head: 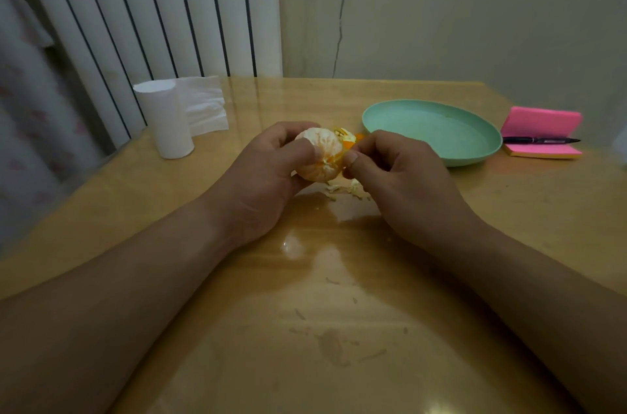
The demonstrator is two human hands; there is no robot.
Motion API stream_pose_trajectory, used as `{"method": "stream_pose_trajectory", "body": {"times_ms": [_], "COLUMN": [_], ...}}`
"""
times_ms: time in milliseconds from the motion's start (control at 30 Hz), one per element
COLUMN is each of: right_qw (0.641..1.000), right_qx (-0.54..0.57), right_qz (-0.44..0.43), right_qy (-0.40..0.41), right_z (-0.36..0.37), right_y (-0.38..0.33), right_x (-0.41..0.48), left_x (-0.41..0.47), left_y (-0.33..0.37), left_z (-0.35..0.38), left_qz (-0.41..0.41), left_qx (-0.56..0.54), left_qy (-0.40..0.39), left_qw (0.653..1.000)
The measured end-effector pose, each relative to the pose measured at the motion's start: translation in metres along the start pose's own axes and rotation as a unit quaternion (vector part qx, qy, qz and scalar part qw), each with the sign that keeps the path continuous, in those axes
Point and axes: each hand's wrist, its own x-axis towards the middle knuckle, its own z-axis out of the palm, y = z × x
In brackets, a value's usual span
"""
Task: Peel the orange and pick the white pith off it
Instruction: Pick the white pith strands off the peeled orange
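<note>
A peeled orange (320,155), pale with white pith over its segments, is held just above the wooden table at the centre. My left hand (268,176) grips it from the left, thumb across its front. My right hand (397,179) pinches at the orange's right side with thumb and forefinger. Bits of orange peel (347,138) show behind the fruit, between the two hands. Scraps of pith (346,189) lie on the table below the orange.
A mint green plate (475,150) sits to the right of my hands. Beyond it lie a pink sticky-note pad (543,122) and a black pen (539,141). A white tissue roll (166,118) stands at the left. Small pith crumbs dot the near table.
</note>
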Motion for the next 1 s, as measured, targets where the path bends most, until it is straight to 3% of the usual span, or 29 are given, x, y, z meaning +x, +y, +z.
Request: {"method": "stream_pose_trajectory", "body": {"times_ms": [300,500,700,867,1000], "right_qw": [0.999,0.998,0.993,0.987,0.991], "right_qx": [0.016,-0.006,-0.105,-0.144,-0.118], "right_qz": [-0.037,-0.019,-0.001,-0.01,-0.008], "right_qy": [0.025,0.065,-0.044,-0.076,-0.056], "right_z": [-0.002,-0.006,-0.003,0.0,-0.001], "right_y": [-0.004,0.004,0.006,0.007,0.002], "right_x": [-0.004,0.003,0.003,0.001,0.002], "left_x": [-0.004,-0.005,-0.005,-0.005,-0.004], "left_y": [0.0,0.003,0.008,0.01,0.007], "left_z": [0.003,0.003,0.006,0.01,0.009], "left_qz": [-0.002,-0.011,-0.072,-0.074,-0.069], "left_qx": [0.066,0.009,-0.089,0.003,0.015], "left_qy": [-0.055,-0.066,-0.023,0.0,0.021], "left_qw": [0.996,0.998,0.993,0.997,0.997]}}
